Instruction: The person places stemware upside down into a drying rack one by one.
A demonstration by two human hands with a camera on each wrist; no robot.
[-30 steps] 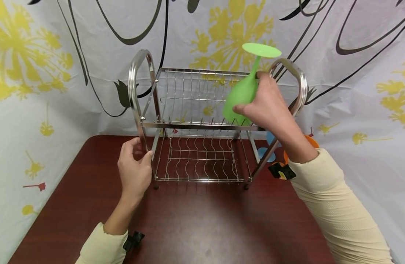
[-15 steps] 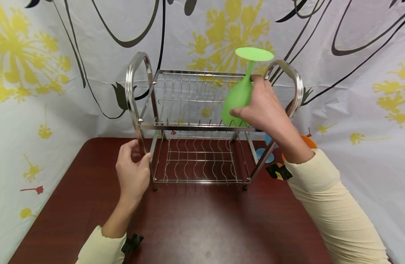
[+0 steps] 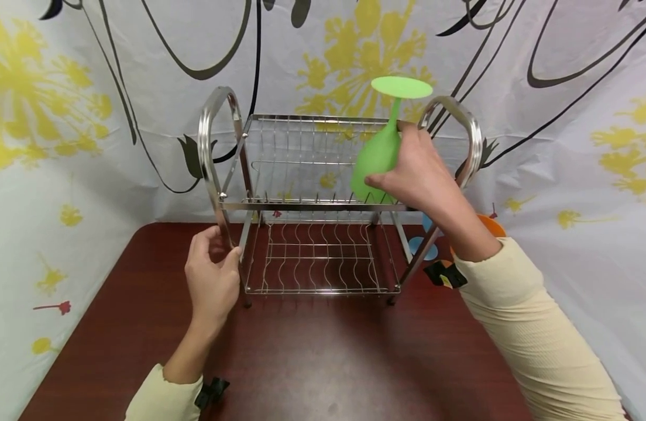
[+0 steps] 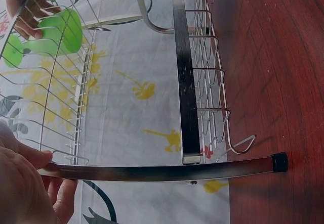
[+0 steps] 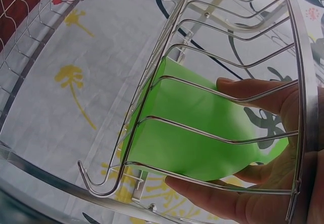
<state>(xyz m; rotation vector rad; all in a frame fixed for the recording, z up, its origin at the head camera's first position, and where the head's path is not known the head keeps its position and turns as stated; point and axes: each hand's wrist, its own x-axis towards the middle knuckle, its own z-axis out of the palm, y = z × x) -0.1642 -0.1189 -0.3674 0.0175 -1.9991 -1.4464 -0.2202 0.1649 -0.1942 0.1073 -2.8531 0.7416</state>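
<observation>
Right now my right hand (image 3: 419,171) is cupping the bowl of the green goblet (image 3: 373,166), while my left hand (image 3: 212,273) is gripping the front upright (image 3: 207,159) on the nine o'clock side of the wire dish rack (image 3: 323,290). So the hands are working well apart, each clamped on its own thing, with the right being the nearer. From it, the bowl is lying toward nine o'clock; from the left hand, it is sitting up at two o'clock. The goblet is leaning mouth down at the three o'clock end of the upper tier (image 3: 302,206), its long axis tilting so the foot (image 3: 402,87) is pointing between twelve and one. Whether the rim is bearing on the tier's floor, I cannot tell.
</observation>
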